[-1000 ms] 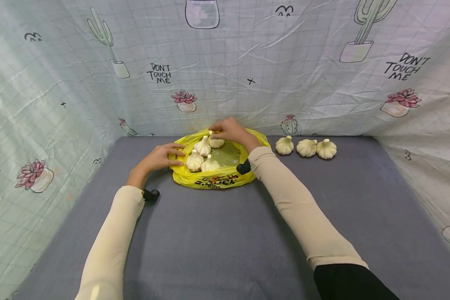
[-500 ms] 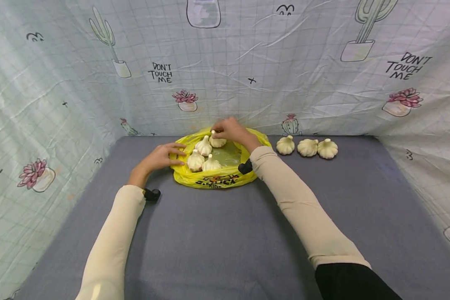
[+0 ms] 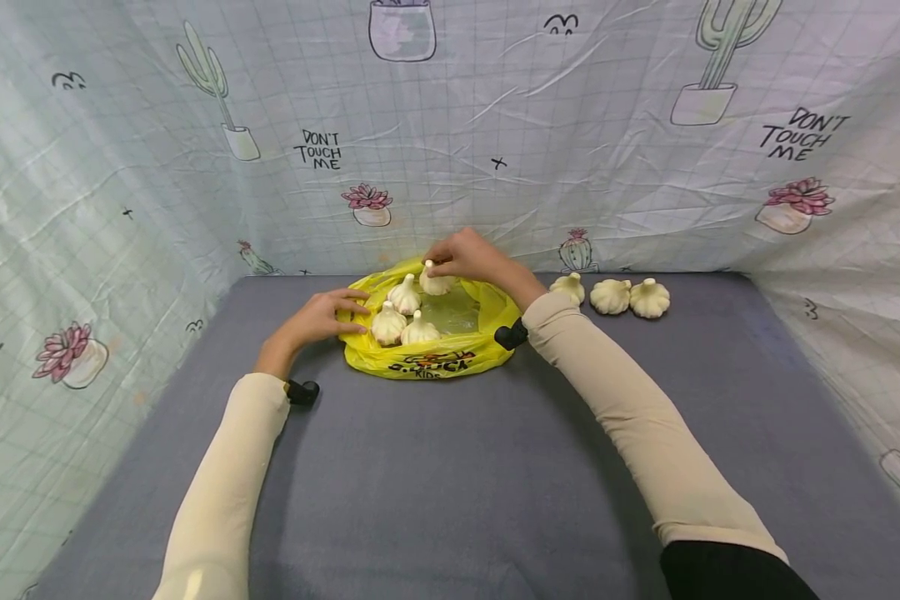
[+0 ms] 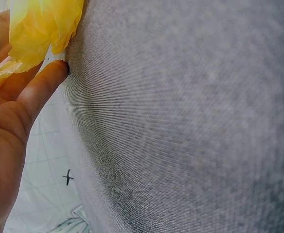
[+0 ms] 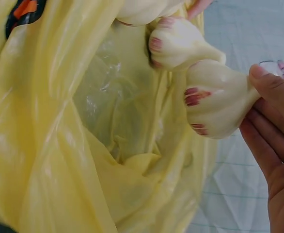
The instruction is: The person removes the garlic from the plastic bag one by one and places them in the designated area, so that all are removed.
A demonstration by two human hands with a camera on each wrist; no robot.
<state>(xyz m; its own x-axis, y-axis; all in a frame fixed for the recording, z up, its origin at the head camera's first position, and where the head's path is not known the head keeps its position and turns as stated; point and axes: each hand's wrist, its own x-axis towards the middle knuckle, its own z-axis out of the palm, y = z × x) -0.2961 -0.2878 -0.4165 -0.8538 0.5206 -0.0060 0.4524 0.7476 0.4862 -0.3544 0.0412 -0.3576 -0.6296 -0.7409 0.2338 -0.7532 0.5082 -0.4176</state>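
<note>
From over here the right wrist view gives me what the head view only hints at: thumb and fingers of the right hand point(image 3: 468, 252) pinching the stem of a garlic bulb point(image 5: 218, 99), purple-red streaks on its round base, and the creased inside of the yellow bag point(image 3: 435, 365). The head view, for its part, has the "KIDS" lettering on the bag's front and the spare bulbs point(image 3: 611, 297) lying to the right, while the left wrist view brings up the fine ribbed weave of the grey cloth point(image 4: 181, 107). Counting them, I make it seven bulbs: one in the right hand, three bagged bulbs point(image 3: 404, 295) sitting inside on the left, and three out on the cloth in a row, just short of the patterned sheet point(image 3: 495, 108). There's one bag, its mouth spread, longer from side to side than front to back. The left hand point(image 3: 318, 317) touches its left rim, fingers loosely spread with a wide gap above the thumb. The held bulb is at the far side of the bag's mouth, its long axis close to upright in the head view, stem up and leaning slightly left, base down. The bagged bulbs stand stem up as well; of the spare ones, the middle bulb lies with its stem pointing right, toward its neighbour.
</note>
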